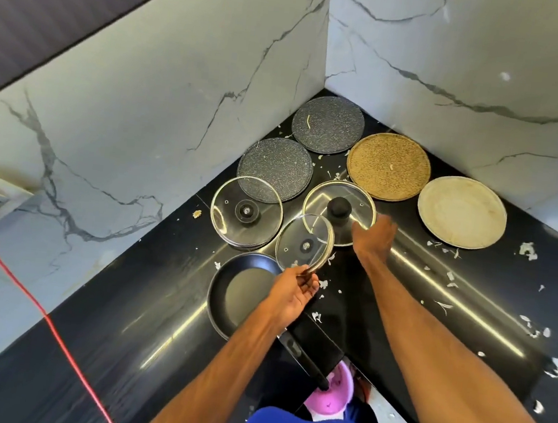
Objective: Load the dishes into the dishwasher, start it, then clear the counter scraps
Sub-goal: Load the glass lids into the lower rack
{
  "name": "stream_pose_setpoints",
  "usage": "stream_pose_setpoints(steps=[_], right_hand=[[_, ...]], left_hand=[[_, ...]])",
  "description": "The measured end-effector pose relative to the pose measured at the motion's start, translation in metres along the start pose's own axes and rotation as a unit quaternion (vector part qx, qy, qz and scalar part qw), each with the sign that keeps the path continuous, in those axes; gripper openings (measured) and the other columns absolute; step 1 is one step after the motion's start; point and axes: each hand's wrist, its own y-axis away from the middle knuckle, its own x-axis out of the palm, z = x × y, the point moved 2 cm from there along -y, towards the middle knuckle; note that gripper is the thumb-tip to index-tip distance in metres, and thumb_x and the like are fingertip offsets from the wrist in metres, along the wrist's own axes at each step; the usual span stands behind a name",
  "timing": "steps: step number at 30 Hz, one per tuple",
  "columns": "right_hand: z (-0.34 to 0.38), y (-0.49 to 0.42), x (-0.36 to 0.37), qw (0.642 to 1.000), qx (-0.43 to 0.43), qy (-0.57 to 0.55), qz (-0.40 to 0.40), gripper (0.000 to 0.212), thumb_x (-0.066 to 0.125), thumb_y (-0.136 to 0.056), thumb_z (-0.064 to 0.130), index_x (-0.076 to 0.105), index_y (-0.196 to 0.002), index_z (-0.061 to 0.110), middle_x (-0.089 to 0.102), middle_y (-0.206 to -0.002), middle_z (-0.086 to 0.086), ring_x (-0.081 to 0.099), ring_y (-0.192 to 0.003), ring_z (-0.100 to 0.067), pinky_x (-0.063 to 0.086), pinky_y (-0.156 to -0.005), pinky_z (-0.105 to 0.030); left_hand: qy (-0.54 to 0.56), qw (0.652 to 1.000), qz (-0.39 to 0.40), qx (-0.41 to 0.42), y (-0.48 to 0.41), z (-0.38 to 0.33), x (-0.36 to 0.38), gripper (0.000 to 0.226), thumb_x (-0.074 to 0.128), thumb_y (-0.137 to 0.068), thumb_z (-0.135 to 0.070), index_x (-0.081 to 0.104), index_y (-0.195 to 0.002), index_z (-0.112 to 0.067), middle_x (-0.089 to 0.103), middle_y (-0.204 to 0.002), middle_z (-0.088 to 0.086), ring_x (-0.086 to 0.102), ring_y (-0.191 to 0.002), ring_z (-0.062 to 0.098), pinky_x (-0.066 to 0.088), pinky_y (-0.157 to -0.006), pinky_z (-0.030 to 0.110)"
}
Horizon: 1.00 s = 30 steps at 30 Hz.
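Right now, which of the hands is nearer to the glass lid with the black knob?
The right. The right hand is at the near right rim of the knobbed lid, while the left hand is lower left of it, holding a smaller glass lid by its rim.

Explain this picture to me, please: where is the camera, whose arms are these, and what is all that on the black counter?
There is no machine here: a person wears one camera on the head, so you look down along their own two arms. The left hand pinches the rim of a small glass lid, held tilted. The right hand reaches the edge of a bigger glass lid with a black knob; it is blurred, so I cannot tell whether it grips. On the black counter lie a third glass lid, a black frying pan, two dark speckled plates, a brown plate, a cream plate and pale scraps.
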Motion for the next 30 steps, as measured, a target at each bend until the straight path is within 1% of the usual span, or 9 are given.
stream_pose_setpoints(steps=[3,7,10,13,16,22,24,26,30], right_hand=[[0.02,-0.006,0.006,0.988,-0.13,0.067,0.042,0.066,0.08,-0.083,0.028,0.046,-0.134,0.003,0.046,-0.139,-0.016,0.045,-0.129,-0.03,0.041,-0.11,-0.044],[0.032,-0.03,0.03,0.954,-0.209,0.158,0.146,0.087,0.084,-0.079,0.032,0.038,-0.148,0.005,0.042,-0.15,-0.019,0.037,-0.141,-0.036,0.031,-0.117,-0.042],[0.034,-0.039,0.04,0.921,-0.26,0.247,0.153,0.079,0.084,-0.078,0.034,0.045,-0.144,0.014,0.049,-0.139,-0.021,0.046,-0.131,-0.04,0.04,-0.109,-0.045],[0.035,-0.036,0.04,0.899,-0.296,0.289,0.146,0.065,0.08,-0.081,0.03,0.05,-0.136,0.013,0.049,-0.131,-0.023,0.049,-0.123,-0.041,0.044,-0.101,-0.045],[0.031,-0.032,0.036,0.905,-0.282,0.274,0.166,0.061,0.081,-0.079,0.033,0.054,-0.13,0.012,0.054,-0.126,-0.022,0.054,-0.118,-0.04,0.048,-0.096,-0.044],[0.009,-0.001,-0.005,0.943,-0.23,0.18,0.16,0.052,0.088,-0.071,0.036,0.071,-0.114,0.01,0.072,-0.111,-0.01,0.066,-0.105,-0.027,0.046,-0.084,-0.03],[-0.003,0.013,-0.023,0.954,-0.212,0.154,0.145,0.049,0.089,-0.07,0.037,0.075,-0.109,0.011,0.075,-0.101,-0.007,0.068,-0.095,-0.024,0.044,-0.079,-0.026],[-0.016,0.026,-0.04,0.97,-0.179,0.099,0.129,0.045,0.091,-0.067,0.036,0.077,-0.105,0.015,0.074,-0.092,-0.003,0.068,-0.084,-0.019,0.048,-0.078,-0.025],[-0.051,0.049,-0.07,0.983,-0.071,-0.099,0.134,0.042,0.094,-0.066,0.026,0.078,-0.104,0.02,0.077,-0.09,0.001,0.074,-0.083,-0.017,0.06,-0.079,-0.028]], left_hand=[[-0.014,1.0,-0.005,0.014,0.001,-0.007,-0.001,0.019,0.053,-0.098,-0.006,0.054,-0.115,0.001,0.059,-0.077,0.011,0.06,-0.061,0.014,0.055,-0.055,0.022],[-0.036,0.999,0.003,0.032,0.005,-0.02,0.0,0.013,0.052,-0.099,-0.006,0.055,-0.109,0.001,0.058,-0.075,0.01,0.056,-0.064,0.015,0.055,-0.055,0.021],[-0.057,0.997,0.006,0.046,0.009,-0.028,0.001,0.007,0.052,-0.099,-0.006,0.057,-0.1,-0.001,0.059,-0.074,0.01,0.056,-0.064,0.014,0.054,-0.055,0.021],[-0.073,0.996,0.003,0.052,0.012,-0.031,-0.001,0.008,0.052,-0.1,-0.007,0.059,-0.1,-0.001,0.06,-0.074,0.009,0.058,-0.066,0.015,0.054,-0.058,0.022],[-0.082,0.995,0.001,0.051,0.01,-0.031,-0.005,0.01,0.053,-0.1,-0.008,0.06,-0.1,-0.001,0.062,-0.073,0.009,0.059,-0.067,0.014,0.054,-0.059,0.022],[-0.092,0.994,0.02,0.06,0.013,-0.028,-0.009,0.014,0.052,-0.1,-0.009,0.061,-0.105,0.0,0.067,-0.077,0.011,0.063,-0.068,0.015,0.055,-0.062,0.022],[-0.11,0.991,0.021,0.074,0.015,-0.027,-0.009,0.018,0.049,-0.101,-0.01,0.062,-0.11,0.0,0.072,-0.092,0.014,0.068,-0.081,0.018,0.056,-0.072,0.024],[-0.121,0.989,0.023,0.081,0.018,-0.026,-0.008,0.019,0.048,-0.101,-0.012,0.062,-0.112,-0.004,0.071,-0.109,0.016,0.067,-0.098,0.022,0.054,-0.085,0.028],[-0.118,0.989,0.051,0.072,0.021,-0.021,-0.006,0.017,0.052,-0.1,-0.017,0.063,-0.11,-0.008,0.07,-0.12,0.017,0.065,-0.114,0.027,0.051,-0.095,0.033]])
